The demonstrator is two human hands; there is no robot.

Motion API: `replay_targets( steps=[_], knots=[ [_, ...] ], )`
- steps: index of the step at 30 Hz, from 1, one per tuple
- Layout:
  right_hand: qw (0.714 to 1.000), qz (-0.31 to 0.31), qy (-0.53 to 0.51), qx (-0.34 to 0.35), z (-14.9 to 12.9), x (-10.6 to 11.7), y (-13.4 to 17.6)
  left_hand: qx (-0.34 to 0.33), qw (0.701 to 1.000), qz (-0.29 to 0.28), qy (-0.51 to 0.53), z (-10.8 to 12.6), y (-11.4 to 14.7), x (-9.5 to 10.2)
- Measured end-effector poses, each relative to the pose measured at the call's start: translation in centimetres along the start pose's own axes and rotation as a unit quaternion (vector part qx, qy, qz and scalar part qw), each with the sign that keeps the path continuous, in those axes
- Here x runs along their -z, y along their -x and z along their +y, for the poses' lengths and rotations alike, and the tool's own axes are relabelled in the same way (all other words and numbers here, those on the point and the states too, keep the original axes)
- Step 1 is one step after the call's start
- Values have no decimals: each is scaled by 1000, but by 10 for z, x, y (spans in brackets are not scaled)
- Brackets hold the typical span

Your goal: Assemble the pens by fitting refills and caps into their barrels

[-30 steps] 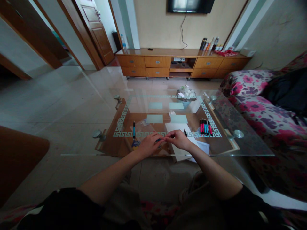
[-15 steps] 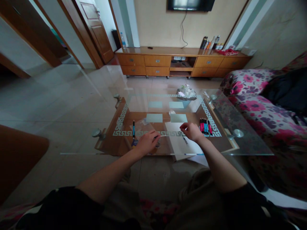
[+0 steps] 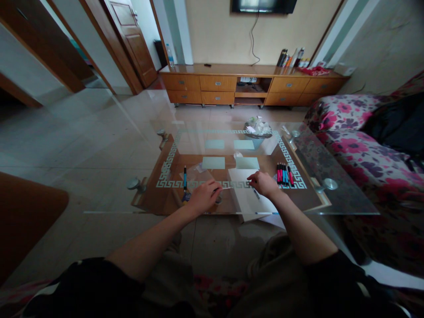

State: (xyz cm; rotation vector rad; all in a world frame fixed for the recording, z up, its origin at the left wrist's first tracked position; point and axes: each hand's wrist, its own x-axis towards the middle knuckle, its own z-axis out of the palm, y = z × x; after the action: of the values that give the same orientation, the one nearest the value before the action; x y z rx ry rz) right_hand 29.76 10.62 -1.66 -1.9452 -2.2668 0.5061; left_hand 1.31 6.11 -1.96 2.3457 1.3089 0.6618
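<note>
My left hand [image 3: 204,197] is closed on a thin pale pen refill [image 3: 226,188], whose light end points right; a dark bit shows at the fingers. Over the white paper [image 3: 243,201], my right hand [image 3: 263,183] is pinched, and whatever it holds is too small to make out. A short dark pen part [image 3: 256,194] lies on the paper below it. To the left of my left hand is a blue and black pen [image 3: 184,177]. Several pink, blue and black pens [image 3: 284,174] lie in a row right of my right hand.
The glass table [image 3: 351,207] has a patterned border and a see-through lower shelf. A clear plastic bag [image 3: 198,173] lies beyond my left hand. A waste basket [image 3: 258,138] full of litter stands at the far side. A flowered sofa [image 3: 351,145] is at the right.
My right hand has shifted very slightly left and down, its fingertips nearer the refill. My left hand stays almost where it was, still gripping the refill.
</note>
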Motion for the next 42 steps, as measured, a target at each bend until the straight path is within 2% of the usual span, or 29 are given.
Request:
replay_targets(
  steps=[14,17,19,20,23,26,36,42],
  knots=[
    [998,20,-58,-16,0,1,1,0,1000,0,-11,1,1,1],
    [992,36,-117,9,-7,2,1,6,1000,4,0,1,0,1],
    [975,41,-216,32,-16,2,1,11,1000,13,24,0,-1,-1],
    [958,39,-282,41,-21,2,1,13,999,19,38,-1,-2,-2],
    [886,31,-462,37,-39,2,4,18,997,36,72,-1,-4,-4],
    [843,14,-537,27,-53,3,9,18,994,54,93,0,-5,-5],
    [814,-15,-579,45,-56,-4,10,12,991,77,107,6,-5,0],
    [811,-23,-583,51,-56,-6,10,5,991,75,112,5,-5,-2]
  ],
)
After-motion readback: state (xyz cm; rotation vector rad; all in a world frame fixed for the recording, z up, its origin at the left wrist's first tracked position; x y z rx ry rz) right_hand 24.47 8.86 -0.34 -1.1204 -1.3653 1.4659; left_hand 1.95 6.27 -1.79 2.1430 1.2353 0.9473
